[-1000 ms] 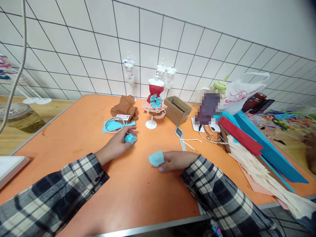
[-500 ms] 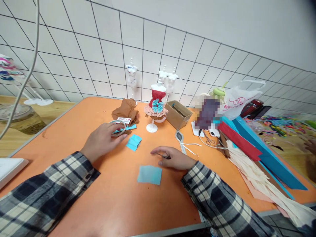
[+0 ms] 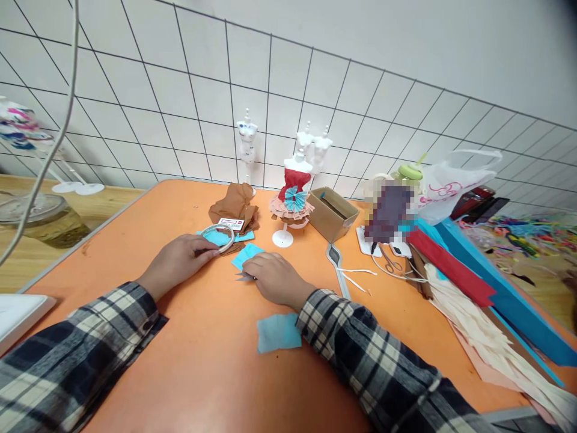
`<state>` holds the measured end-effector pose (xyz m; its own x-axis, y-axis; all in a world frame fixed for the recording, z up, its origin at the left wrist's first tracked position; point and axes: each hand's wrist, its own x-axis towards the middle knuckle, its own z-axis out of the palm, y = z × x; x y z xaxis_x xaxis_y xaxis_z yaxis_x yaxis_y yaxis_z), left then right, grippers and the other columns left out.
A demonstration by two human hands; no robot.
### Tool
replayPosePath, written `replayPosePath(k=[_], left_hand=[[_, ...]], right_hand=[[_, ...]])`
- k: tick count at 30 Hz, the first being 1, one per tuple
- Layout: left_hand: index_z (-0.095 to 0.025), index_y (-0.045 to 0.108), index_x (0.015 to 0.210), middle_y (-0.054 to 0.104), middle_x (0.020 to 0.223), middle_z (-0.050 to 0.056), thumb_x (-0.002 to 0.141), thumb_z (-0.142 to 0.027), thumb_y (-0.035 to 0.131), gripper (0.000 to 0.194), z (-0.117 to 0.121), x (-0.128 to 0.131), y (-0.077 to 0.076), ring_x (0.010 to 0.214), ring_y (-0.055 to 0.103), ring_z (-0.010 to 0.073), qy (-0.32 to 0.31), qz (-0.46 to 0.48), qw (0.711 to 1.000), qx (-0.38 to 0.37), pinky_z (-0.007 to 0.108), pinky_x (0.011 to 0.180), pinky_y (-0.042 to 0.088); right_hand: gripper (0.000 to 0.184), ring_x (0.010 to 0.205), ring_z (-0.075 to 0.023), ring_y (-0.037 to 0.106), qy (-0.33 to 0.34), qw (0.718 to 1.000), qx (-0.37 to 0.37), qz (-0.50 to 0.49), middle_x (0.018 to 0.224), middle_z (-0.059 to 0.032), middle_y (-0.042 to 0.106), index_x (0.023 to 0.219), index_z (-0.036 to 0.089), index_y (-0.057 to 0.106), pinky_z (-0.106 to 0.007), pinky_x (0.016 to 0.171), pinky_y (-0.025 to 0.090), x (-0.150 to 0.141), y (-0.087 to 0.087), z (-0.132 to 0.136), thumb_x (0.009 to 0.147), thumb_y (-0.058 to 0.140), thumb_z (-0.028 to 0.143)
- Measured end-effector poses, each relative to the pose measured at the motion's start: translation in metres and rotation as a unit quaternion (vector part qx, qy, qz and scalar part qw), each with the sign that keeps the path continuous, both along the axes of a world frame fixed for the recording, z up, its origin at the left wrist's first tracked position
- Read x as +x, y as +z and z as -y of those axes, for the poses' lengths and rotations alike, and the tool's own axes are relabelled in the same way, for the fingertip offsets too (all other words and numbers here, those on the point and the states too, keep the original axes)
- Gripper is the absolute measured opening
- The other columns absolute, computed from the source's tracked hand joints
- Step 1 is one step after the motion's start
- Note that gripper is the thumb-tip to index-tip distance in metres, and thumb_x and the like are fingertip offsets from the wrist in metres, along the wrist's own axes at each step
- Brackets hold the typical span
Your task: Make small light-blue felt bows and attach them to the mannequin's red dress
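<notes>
My left hand (image 3: 183, 261) pinches the near left edge of a thin silvery ring-shaped roll (image 3: 231, 240), which may be tape. The roll lies over a strip of blue crepe paper (image 3: 246, 236). My right hand (image 3: 282, 278) is closed over the near edge of a small folded blue paper piece (image 3: 244, 255). A small greyish pointed thing (image 3: 246, 277) shows beside its fingertips, and its kind is unclear. Closer to me, a flat light-blue paper rectangle (image 3: 278, 334) lies on the orange table, next to my right sleeve.
Behind stand a small dress form (image 3: 297, 180) in red and pink with a blue bow, and a cardboard box (image 3: 333, 216). Crumpled brown paper (image 3: 232, 201) lies to their left. On the right are scissors (image 3: 391, 261), a zipper (image 3: 336, 261) and long paper strips (image 3: 473, 325).
My right hand has moved left and away from me, from above the flat blue rectangle to the folded blue piece. My left fingers have closed at the ring's edge. The view has shifted slightly.
</notes>
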<state>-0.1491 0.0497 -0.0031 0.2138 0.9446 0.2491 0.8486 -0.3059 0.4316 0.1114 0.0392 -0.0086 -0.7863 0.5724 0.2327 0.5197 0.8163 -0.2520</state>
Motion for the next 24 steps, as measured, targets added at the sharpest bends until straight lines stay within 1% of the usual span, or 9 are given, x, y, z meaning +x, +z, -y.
replayPosePath(k=[4,7,9,11,13,16,20,22,24], left_hand=[[-0.024,0.076,0.092,0.076,0.099,0.006,0.080,-0.059,0.058,0.042,0.000,-0.002,-0.002,0.089,0.067,0.0248,0.076,0.122,0.990,-0.008,0.031,0.076,0.050],[-0.026,0.076,0.091,0.075,0.098,0.006,0.083,-0.057,0.054,0.040,-0.001,-0.002,-0.002,0.092,0.065,0.0238,-0.023,0.069,0.997,0.005,0.038,0.095,0.045],[-0.028,0.077,0.090,0.074,0.097,0.006,0.086,-0.052,0.051,0.035,-0.002,-0.001,-0.002,0.095,0.064,0.0237,-0.092,-0.012,0.996,0.008,0.047,0.109,0.029],[-0.030,0.077,0.090,0.074,0.097,0.005,0.088,-0.048,0.051,0.032,-0.001,0.002,-0.002,0.095,0.063,0.0234,-0.120,-0.075,0.990,0.011,0.054,0.114,0.013],[-0.030,0.077,0.091,0.073,0.098,0.005,0.089,-0.046,0.050,0.031,0.000,0.005,-0.003,0.094,0.064,0.0227,-0.128,-0.100,0.987,0.020,0.054,0.114,0.009],[-0.029,0.075,0.099,0.073,0.096,0.006,0.091,-0.044,0.048,0.032,0.000,0.007,-0.001,0.093,0.065,0.0225,-0.129,-0.120,0.984,0.037,0.052,0.114,0.014],[-0.024,0.071,0.108,0.072,0.098,0.008,0.090,-0.042,0.050,0.032,0.005,0.004,0.009,0.092,0.063,0.0237,-0.129,-0.123,0.980,0.087,0.047,0.106,0.031],[-0.024,0.072,0.100,0.072,0.094,0.008,0.088,-0.038,0.053,0.026,0.015,0.008,0.016,0.090,0.062,0.0238,-0.165,-0.113,0.970,0.136,0.042,0.097,0.039],[-0.026,0.072,0.091,0.073,0.085,0.005,0.086,-0.035,0.058,0.018,0.030,0.021,0.021,0.083,0.062,0.0230,-0.248,-0.103,0.946,0.184,0.039,0.088,0.043]], right_hand=[[0.018,0.106,-0.0206,0.053,-0.003,1.000,0.002,-0.004,0.105,-0.0068,0.066,0.103,0.019,0.060,-0.035,0.090,0.037,-0.013,-0.001,-0.013,0.095,0.044,0.014],[0.022,0.122,-0.0221,0.047,0.010,1.000,0.002,-0.020,0.120,-0.0063,0.064,0.112,0.021,0.059,-0.039,0.098,0.035,-0.017,-0.003,-0.017,0.097,0.043,0.018],[0.028,0.130,-0.0229,0.040,0.019,1.000,0.000,-0.022,0.128,-0.0048,0.061,0.119,0.023,0.057,-0.041,0.102,0.033,-0.015,-0.005,-0.018,0.097,0.042,0.017],[0.033,0.135,-0.0230,0.035,0.031,0.999,-0.001,-0.020,0.132,-0.0035,0.059,0.123,0.023,0.056,-0.043,0.106,0.031,-0.010,-0.004,-0.019,0.096,0.042,0.012],[0.037,0.138,-0.0231,0.032,0.037,0.999,-0.001,-0.022,0.135,-0.0029,0.058,0.125,0.022,0.057,-0.044,0.108,0.028,-0.003,-0.001,-0.019,0.093,0.042,0.009],[0.042,0.137,-0.0221,0.035,0.021,0.999,-0.014,-0.040,0.136,-0.0038,0.057,0.128,0.022,0.056,-0.041,0.108,0.030,0.012,0.011,-0.014,0.091,0.042,0.007],[0.041,0.110,-0.0204,0.060,-0.065,0.996,-0.061,-0.014,0.122,-0.0047,0.066,0.130,0.022,0.053,-0.033,0.088,0.044,0.041,0.022,0.005,0.092,0.041,0.013],[0.037,0.101,-0.0217,0.063,-0.139,0.988,-0.068,0.011,0.120,-0.0055,0.067,0.129,0.022,0.052,-0.033,0.081,0.045,0.059,0.021,0.016,0.092,0.046,0.021],[0.038,0.099,-0.0226,0.063,-0.202,0.977,-0.059,0.017,0.121,-0.0081,0.064,0.128,0.020,0.050,-0.032,0.078,0.045,0.078,0.018,0.024,0.092,0.051,0.031]])
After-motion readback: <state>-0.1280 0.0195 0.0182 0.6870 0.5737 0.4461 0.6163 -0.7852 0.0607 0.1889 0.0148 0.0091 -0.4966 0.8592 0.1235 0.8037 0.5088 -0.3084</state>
